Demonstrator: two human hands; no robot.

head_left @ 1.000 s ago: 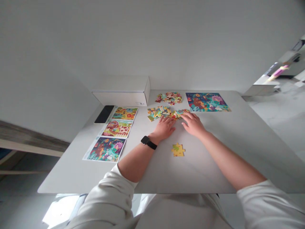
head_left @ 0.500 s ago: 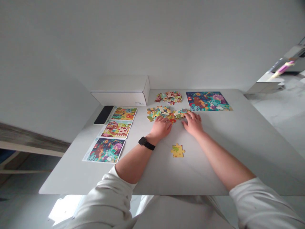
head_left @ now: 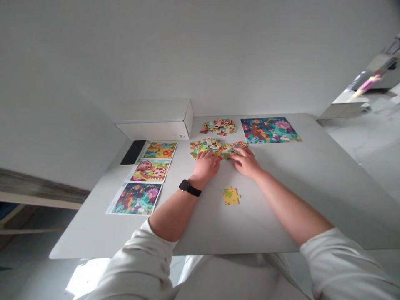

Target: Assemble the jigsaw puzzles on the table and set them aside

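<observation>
Mid-frame, the near heap of jigsaw pieces (head_left: 204, 145) mixes yellow, orange, green and teal; the far heap (head_left: 220, 125) shows pink, dark red and green. Below centre, the joined jigsaw section (head_left: 231, 196) is yellow with a green patch, its smaller markings perhaps brownish, too small to be sure. Upper right, the puzzle picture (head_left: 270, 130) is navy, teal and purple. The smartwatch (head_left: 190, 188) is black, the sleeves (head_left: 137, 262) off-white, the tabletop (head_left: 215, 231) pale grey.

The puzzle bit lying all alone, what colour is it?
The puzzle bit is mostly yellow, with a green patch; the head view shows it best.
</observation>
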